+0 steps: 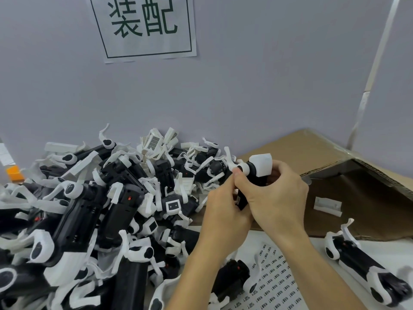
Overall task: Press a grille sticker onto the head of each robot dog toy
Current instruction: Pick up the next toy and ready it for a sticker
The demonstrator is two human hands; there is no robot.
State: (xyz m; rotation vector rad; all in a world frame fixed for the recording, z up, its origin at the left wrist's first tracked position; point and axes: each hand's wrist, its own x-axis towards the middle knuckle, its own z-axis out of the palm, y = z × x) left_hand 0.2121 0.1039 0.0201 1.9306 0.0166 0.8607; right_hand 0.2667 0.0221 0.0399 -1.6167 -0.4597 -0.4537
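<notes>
Hands: both are meeting on one toy dog (251, 175) above the near edge of the cardboard box (335, 198); the right hand (277, 198) is curling round the black body from the right; the left hand (225, 209) is closing in from the left, thumb and fingertips pinching at the body just below the white shoulder joint.
Grip: both sets of fingers are curling tight on the toy, no slack showing; whether the left fingertips are also carrying a sticker I cannot tell, they are hiding that spot.
Toy: its long axis is running up and away from the person, tilting slightly right; the white head (263, 164) is sticking out above the right thumb, clear of both hands.
Key relation: the head is lying just beyond the grip, up and to the right; the right hand is nearer it, so the left is likely the one freeing itself to press.
Stickers: a sheet of small printed stickers (274, 285) is lying on the table by the wrists, well below the head.
Pile: many more toy dogs (107, 209) are heaping up on the left.
Finished-looking one: another dog (362, 267) is lying apart at lower right.
</notes>
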